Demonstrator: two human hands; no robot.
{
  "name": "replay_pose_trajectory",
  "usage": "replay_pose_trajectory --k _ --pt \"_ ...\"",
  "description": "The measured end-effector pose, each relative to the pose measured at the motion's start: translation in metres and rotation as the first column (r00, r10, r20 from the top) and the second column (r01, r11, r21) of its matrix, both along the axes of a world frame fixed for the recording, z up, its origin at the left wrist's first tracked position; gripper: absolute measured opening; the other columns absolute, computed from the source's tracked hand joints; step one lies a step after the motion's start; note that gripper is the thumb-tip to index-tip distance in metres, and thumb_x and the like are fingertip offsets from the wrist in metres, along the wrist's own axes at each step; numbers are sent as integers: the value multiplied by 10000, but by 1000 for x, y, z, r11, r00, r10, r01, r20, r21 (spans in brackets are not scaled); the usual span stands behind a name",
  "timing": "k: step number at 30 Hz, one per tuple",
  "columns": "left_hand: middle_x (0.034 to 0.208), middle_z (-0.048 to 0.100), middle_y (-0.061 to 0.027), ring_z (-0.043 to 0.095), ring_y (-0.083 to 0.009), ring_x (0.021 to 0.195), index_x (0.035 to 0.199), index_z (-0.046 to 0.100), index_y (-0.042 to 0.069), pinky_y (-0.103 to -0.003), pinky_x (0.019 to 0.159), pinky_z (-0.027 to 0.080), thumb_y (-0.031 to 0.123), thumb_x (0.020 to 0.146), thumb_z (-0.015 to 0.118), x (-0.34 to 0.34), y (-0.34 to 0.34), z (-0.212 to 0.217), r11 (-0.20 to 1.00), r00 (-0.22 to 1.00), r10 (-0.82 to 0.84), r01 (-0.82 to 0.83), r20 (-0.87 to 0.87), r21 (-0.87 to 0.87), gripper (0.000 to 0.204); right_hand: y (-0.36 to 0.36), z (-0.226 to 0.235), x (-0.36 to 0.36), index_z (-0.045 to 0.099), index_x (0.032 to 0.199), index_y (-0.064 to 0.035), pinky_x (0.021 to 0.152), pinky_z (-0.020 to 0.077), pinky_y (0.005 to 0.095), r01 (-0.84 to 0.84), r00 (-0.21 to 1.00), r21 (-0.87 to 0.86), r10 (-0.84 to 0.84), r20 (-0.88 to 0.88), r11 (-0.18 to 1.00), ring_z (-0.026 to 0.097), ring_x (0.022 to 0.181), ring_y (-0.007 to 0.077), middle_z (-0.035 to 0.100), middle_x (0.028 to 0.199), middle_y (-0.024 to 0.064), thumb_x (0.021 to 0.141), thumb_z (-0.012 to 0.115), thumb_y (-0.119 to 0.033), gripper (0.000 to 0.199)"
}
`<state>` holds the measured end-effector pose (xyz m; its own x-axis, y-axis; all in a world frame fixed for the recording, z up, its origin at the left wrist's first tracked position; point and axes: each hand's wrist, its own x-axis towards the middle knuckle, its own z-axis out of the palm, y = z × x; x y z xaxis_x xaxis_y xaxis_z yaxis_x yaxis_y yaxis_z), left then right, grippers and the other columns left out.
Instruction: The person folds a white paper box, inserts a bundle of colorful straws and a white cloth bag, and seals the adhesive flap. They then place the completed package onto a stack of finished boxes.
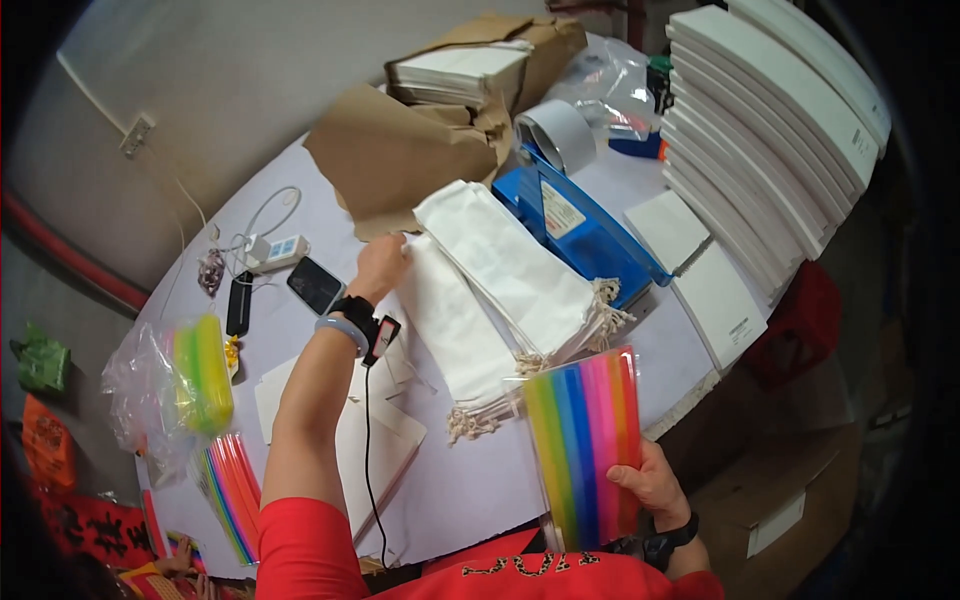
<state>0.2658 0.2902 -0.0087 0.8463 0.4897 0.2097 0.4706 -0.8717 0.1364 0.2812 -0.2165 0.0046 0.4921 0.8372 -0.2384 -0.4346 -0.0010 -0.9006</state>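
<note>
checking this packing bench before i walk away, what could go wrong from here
The left hand reaches across the white drawstring bags; its dangling wrist cable could snag their fringed cords. The right hand pinches the rainbow-striped clear pouch only at its edge beyond the table, so it may slip.

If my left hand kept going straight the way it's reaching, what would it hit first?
The left hand already rests on the far end of a stack of white cloth bags. Straight on, up the table, it would probably meet the brown paper wrapping first, though depth is hard to judge.

Two hands (pixel 378 268); two rainbow packs (pixel 585 440); two phones (pixel 316 284); one tape dispenser (pixel 580 225).
</note>
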Motion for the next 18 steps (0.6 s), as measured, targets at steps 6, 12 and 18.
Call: replay_pose_trajectory --k 6,12,18 --pt "850 657 -184 624 -371 839 865 641 31 -433 731 498 132 746 614 15 0 22 996 990 13 -26 -140 -90 159 14 -9 13 534 1217 25 894 450 281 -109 991 -5 108 -72 994 564 998 127 618 1123 55 863 709 -248 480" --pt "906 670 -71 621 -174 839 964 633 -10 -313 752 475 83 761 602 -20 -13 69 642 940 254 14 229 -766 225 18 -9 19 506 1271 17 934 432 291 -230 973 52 229 35 972 538 1052 127 607 1136 54 919 640 -247 459" --pt "1057 633 -35 585 -137 955 1215 562 -28 -248 868 435 120 844 652 -96 -100 182 396 984 29 150 176 -906 410 77 39 39 541 1271 -8 1097 280 372 -420 802 270 215 558 866 363 1336 285 391 1430 177 884 654 -239 465"
